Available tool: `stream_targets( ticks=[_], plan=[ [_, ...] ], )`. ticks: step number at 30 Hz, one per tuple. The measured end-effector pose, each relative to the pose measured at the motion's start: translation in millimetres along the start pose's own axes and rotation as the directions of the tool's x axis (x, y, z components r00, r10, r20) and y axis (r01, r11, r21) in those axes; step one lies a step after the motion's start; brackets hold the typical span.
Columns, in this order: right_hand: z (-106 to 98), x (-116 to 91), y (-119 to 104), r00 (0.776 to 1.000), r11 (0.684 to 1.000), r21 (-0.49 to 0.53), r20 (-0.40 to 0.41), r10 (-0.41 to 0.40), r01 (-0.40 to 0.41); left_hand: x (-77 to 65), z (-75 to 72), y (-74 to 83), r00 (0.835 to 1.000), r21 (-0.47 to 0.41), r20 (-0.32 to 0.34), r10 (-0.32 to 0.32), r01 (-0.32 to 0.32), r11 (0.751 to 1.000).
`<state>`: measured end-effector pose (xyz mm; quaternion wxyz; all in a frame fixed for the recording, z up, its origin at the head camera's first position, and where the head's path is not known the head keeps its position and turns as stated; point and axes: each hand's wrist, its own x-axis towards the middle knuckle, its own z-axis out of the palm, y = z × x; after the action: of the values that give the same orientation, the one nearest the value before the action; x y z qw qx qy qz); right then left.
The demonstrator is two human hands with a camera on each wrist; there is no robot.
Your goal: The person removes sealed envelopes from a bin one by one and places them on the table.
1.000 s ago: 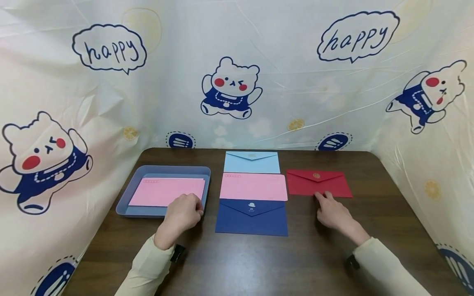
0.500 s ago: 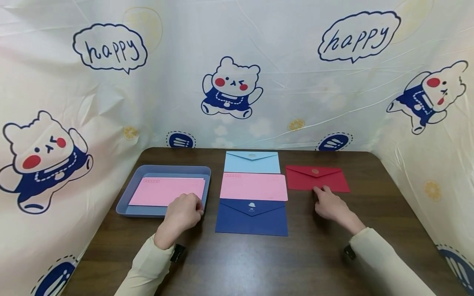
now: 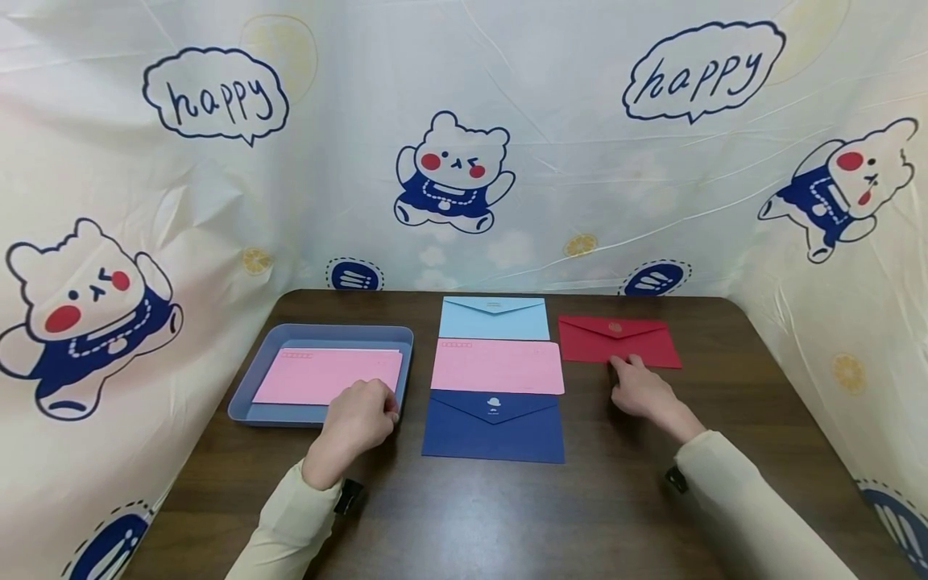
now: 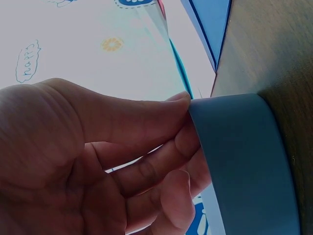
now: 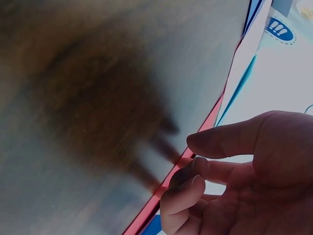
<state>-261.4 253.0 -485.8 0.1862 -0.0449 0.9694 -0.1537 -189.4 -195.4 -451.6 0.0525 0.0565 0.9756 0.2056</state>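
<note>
My left hand [image 3: 360, 415] pinches the near right part of the rim of a blue-grey tray [image 3: 242, 400]; in the left wrist view the thumb [image 4: 142, 117] lies against the tray wall [image 4: 244, 161]. Inside the tray lie pink envelopes [image 3: 319, 374], partly covered by this hand. My right hand [image 3: 645, 391] touches the near edge of a red envelope [image 3: 616, 342] with its fingertips. The right wrist view has its thumb [image 5: 225, 142] apart from the loosely bent fingers, and the red envelope [image 5: 210, 117] seen nearly edge-on.
Left of the red envelope, a column of envelopes lies flat: light blue [image 3: 495, 322] at the back, pink [image 3: 496, 366] in the middle, dark blue [image 3: 493, 435] in front. A printed curtain [image 3: 464, 89] stands behind the brown table [image 3: 464, 515].
The red envelope has slid away from me and slightly left, with my right hand moving along with it. My left hand and the tray have stayed in place.
</note>
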Motion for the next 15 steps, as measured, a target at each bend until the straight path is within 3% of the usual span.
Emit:
stream_targets(
  ticks=[15],
  plan=[
    [-8.8, 14.5, -5.6, 1.000, 1.000, -0.020, -0.004, -0.004, 0.004, 1.2, 0.6, -0.2, 1.000, 0.000, 0.012, -0.010, 0.010, 1.000]
  ],
)
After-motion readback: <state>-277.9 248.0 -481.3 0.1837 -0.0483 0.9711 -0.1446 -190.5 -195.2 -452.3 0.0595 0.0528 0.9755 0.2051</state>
